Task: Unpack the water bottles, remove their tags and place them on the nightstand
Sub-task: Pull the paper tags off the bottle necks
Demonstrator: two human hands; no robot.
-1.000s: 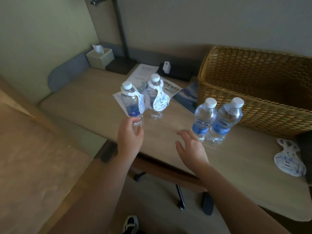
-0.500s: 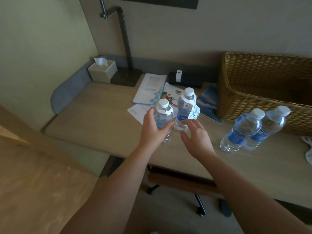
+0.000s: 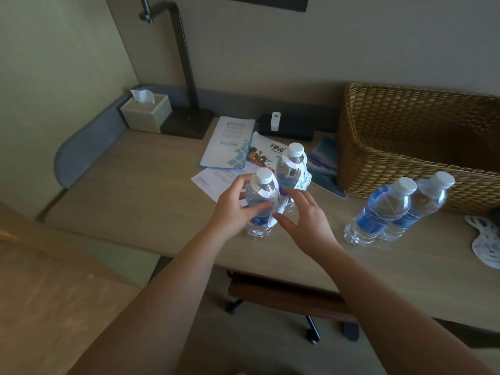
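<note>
A wicker basket (image 3: 405, 147) sits at the back of the surface (image 3: 135, 190). Left of the basket, the left hand (image 3: 232, 209) grips a tagged bottle (image 3: 259, 209), fingers (image 3: 243, 182) curled round its body. The right hand (image 3: 308, 223), fingers spread apart, hovers beside the paper tag (image 3: 270, 196). A second tagged bottle (image 3: 290, 169) stands just behind.

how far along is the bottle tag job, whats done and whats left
Done: two untagged bottles stand by the basket, removed tags beside them. In hand: the left hand grips the near tagged bottle; the right hand reaches for its tag. Left: the far tagged bottle, then placing all four.
</note>
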